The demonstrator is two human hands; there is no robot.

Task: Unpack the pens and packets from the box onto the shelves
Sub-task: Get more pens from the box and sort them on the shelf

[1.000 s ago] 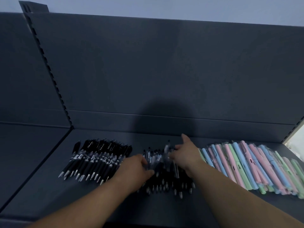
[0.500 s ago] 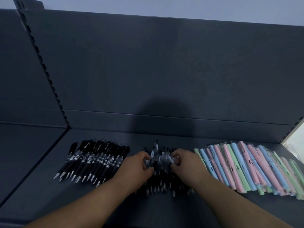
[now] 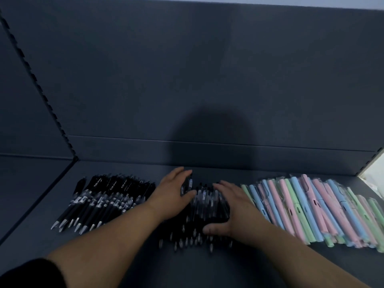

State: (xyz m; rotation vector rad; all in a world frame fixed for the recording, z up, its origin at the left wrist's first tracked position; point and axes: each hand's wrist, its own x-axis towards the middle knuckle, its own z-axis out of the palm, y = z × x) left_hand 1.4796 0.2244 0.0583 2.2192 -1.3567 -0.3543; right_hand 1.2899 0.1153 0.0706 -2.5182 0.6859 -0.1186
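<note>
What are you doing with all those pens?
A person is laying pens out on a dark shelf. Both hands are spread flat over the middle pile of black pens: the left hand on its left side, the right hand on its right, as if evening it out. Another row of black pens lies to the left, and pastel pens in clear wrappers lie to the right. No box is in view.

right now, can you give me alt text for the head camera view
Two bare hands, left hand and right hand, lie flat with fingers spread on a middle heap of black click pens on a dark grey shelf. A row of black pens lies left, wrapped pastel pens right.
</note>
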